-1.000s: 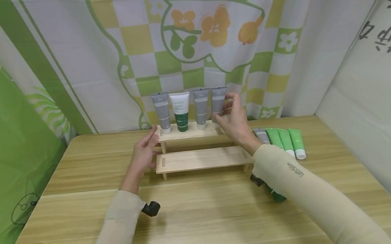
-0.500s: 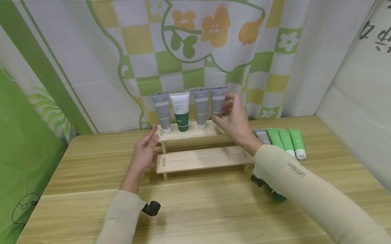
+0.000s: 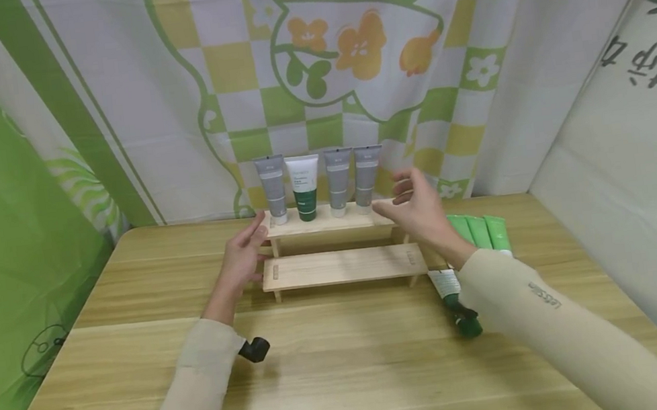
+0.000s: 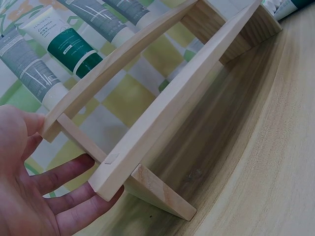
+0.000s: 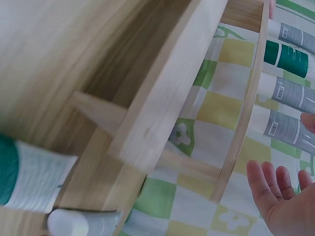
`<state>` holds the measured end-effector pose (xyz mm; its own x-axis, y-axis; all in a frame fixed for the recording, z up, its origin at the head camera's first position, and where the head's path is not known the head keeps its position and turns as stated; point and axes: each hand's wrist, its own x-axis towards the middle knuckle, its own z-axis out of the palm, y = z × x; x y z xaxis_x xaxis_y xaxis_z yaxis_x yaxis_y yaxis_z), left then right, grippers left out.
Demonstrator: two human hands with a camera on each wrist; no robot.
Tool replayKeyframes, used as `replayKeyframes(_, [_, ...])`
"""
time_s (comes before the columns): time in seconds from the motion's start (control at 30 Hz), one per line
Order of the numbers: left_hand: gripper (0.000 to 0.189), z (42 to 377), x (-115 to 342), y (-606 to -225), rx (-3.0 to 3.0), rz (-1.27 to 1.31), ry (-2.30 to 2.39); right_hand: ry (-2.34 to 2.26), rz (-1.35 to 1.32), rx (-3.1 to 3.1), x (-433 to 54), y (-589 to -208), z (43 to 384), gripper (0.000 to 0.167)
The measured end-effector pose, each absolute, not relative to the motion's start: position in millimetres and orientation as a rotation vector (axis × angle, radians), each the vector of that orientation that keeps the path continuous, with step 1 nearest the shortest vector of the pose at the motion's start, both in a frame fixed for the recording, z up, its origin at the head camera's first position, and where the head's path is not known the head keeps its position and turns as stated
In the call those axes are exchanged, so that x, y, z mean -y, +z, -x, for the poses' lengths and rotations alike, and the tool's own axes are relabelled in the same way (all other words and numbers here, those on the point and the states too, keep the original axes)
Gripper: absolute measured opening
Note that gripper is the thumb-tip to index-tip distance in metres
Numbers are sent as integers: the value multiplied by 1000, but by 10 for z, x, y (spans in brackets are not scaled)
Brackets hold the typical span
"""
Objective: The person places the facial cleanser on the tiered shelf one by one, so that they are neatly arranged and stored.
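Note:
A two-tier wooden shelf (image 3: pixel 344 267) stands on the table. On its upper board are three grey tubes (image 3: pixel 336 184) and one white-and-green tube (image 3: pixel 304 187), all upright on their caps. My left hand (image 3: pixel 240 252) rests against the shelf's left end; in the left wrist view its thumb touches the upper board and its extended fingers reach the lower board. My right hand (image 3: pixel 423 214) hovers by the right end of the upper board, thumb and fingers apart. It holds nothing, and in the right wrist view a gap separates it from the rightmost grey tube (image 5: pixel 283 129).
Several light green tubes (image 3: pixel 477 230) lie right of the shelf, partly behind my right forearm. A white-and-dark-green tube (image 3: pixel 447 284) lies nearer, partly covered by the sleeve. A patterned curtain (image 3: pixel 335 48) hangs behind the table (image 3: pixel 347 372).
My right hand has let go of the rightmost grey tube and moved right and slightly down. That tube stays upright on the shelf. The left hand has not visibly moved.

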<state>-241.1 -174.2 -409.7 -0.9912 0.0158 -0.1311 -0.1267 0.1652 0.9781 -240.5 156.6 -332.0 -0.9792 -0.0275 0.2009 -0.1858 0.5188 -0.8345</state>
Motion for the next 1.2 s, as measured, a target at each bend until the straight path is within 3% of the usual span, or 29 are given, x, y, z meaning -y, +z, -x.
replayKeyframes(0.5, [50,2419,1753,-4114,-2304,112,1975,1327,-187,2829,-2109,-3430,1974,63])
replayKeyframes(1.2, [49,2410,1759,-4116,-2310,71,1981,1549,-8,3038,-2716,-3875,1503,71])
